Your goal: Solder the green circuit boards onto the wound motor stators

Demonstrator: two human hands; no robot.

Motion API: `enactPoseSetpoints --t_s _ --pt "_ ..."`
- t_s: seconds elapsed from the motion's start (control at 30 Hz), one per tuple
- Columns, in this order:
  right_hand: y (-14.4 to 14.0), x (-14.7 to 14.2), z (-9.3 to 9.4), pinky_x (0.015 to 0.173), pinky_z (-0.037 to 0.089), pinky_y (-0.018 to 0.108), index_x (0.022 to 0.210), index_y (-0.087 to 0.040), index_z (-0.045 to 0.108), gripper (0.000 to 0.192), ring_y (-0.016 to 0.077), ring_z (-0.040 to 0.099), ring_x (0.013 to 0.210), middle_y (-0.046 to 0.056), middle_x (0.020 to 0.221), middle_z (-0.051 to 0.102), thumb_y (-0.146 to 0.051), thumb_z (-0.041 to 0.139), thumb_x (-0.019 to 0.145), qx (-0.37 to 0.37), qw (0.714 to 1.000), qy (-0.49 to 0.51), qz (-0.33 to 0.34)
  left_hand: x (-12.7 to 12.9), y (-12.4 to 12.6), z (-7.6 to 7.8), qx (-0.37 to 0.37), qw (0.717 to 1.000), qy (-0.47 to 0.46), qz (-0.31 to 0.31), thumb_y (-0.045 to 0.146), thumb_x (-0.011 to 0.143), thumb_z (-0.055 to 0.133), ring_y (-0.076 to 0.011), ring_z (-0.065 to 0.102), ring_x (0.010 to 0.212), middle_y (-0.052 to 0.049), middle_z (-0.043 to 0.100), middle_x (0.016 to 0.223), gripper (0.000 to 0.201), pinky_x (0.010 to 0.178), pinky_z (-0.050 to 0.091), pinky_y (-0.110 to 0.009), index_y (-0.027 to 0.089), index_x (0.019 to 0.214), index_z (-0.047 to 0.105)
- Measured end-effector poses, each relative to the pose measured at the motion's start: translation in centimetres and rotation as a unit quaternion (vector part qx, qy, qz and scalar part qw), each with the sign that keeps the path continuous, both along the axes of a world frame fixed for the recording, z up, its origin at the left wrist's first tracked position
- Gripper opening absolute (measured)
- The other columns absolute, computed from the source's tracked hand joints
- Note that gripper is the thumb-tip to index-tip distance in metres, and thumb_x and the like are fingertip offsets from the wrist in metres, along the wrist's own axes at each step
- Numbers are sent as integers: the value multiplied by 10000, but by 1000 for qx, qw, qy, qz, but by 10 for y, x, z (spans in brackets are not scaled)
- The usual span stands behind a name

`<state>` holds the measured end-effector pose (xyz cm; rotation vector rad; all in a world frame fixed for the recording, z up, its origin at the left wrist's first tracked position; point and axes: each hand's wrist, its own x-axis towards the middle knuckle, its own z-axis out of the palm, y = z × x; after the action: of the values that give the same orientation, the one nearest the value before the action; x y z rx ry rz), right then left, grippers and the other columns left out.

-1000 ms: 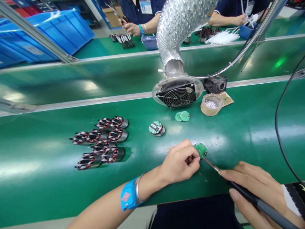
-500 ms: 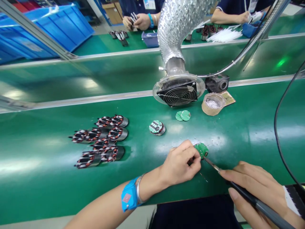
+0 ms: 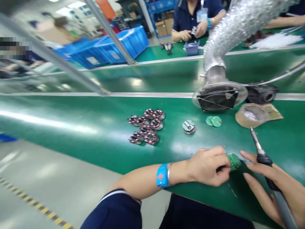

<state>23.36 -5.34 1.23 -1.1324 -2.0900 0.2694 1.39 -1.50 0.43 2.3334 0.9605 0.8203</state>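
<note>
My left hand (image 3: pixel 212 167) is closed, its fingertips pinched at the left edge of a round green circuit board (image 3: pixel 233 161) near the table's front edge. What sits under the board is hidden. A thin wire piece (image 3: pixel 232 190) shows just below these fingers. In my right hand (image 3: pixel 283 187) lies a soldering iron (image 3: pixel 264 156), its tip raised and pointing away from me, apart from the board. Further back stands a metal-sided motor part with a green board on top (image 3: pixel 188 126). Two loose round green boards (image 3: pixel 216 121) overlap to its right.
Several wound motor stators (image 3: pixel 151 138) stand grouped left of centre. A fume-extractor fan (image 3: pixel 218 100) hangs at the back on a silver duct (image 3: pixel 219 47). Near it are a tape ring (image 3: pixel 251 116) and a black iron stand (image 3: pixel 262 93). A co-worker (image 3: pixel 197 19) handles small parts across the table.
The soldering iron has lifted off the circuit board and its tip now points up and back. My left hand stays at the board. The head view has swung to the left.
</note>
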Motion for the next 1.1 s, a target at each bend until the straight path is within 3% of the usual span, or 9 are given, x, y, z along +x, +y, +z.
enactPoseSetpoints --t_s 0.07,0.2,0.27,0.33,0.43,0.5,0.77,0.97,1.1 --pt "13 -2 -13 975 499 321 1132 -191 590 294 235 644 1104 89 1290 616 -237 647 848 -28 999 -10 42 -4 4 -2 45 996 40 -60 239 716 568 -102 505 565 -4 597 736 174 450 358 -228 216 855 672" --pt "24 -5 -19 882 558 318 1154 -209 542 290 231 671 1058 97 1234 653 -297 586 881 -52 996 -24 67 -9 6 -5 105 979 39 -170 313 823 597 -112 482 544 -5 562 676 143 468 329 -276 228 787 706" --pt "23 -8 -14 852 569 317 1157 -227 518 280 221 679 1039 91 1195 673 -255 570 883 -75 995 -18 63 -7 6 -3 42 991 -31 -122 322 847 617 -109 495 566 -7 557 668 167 507 361 -259 208 784 722" --pt "22 -12 -8 848 567 315 1166 -243 488 297 207 674 1044 83 1181 677 -195 551 880 -106 992 -12 61 -4 7 -1 -91 990 -107 -33 308 830 660 -106 506 600 -7 551 671 152 555 394 -235 183 782 733" --pt "23 -16 0 897 543 337 1176 -248 472 338 201 640 1093 81 1200 661 -140 540 863 -133 989 0 69 0 13 5 -292 944 -144 53 285 766 729 -80 445 561 12 501 656 143 529 370 -215 151 715 732" --pt "26 -17 5 925 521 356 1174 -243 470 359 207 611 1121 84 1226 645 -119 550 847 -129 989 16 67 2 17 8 -355 924 -133 58 259 737 746 -63 401 537 23 477 660 126 509 340 -210 143 689 730" --pt "40 -28 20 713 498 282 1121 -234 490 298 164 558 793 4 830 631 -75 525 872 -95 992 36 70 3 18 12 -378 914 -133 56 241 742 714 -56 419 554 20 496 708 120 524 348 -205 136 686 697" --pt "36 -35 20 647 458 300 1193 -194 455 344 178 467 714 44 862 599 -49 436 882 -72 990 -56 103 6 10 1 -389 885 -236 101 249 770 654 -45 437 535 22 474 749 159 481 371 -189 138 669 603" --pt "35 -36 23 643 469 301 1285 -172 433 408 182 465 704 47 819 619 -47 390 899 -68 987 -90 113 8 9 -3 -378 885 -238 128 214 755 631 -40 437 512 26 465 736 143 454 382 -180 141 648 570"
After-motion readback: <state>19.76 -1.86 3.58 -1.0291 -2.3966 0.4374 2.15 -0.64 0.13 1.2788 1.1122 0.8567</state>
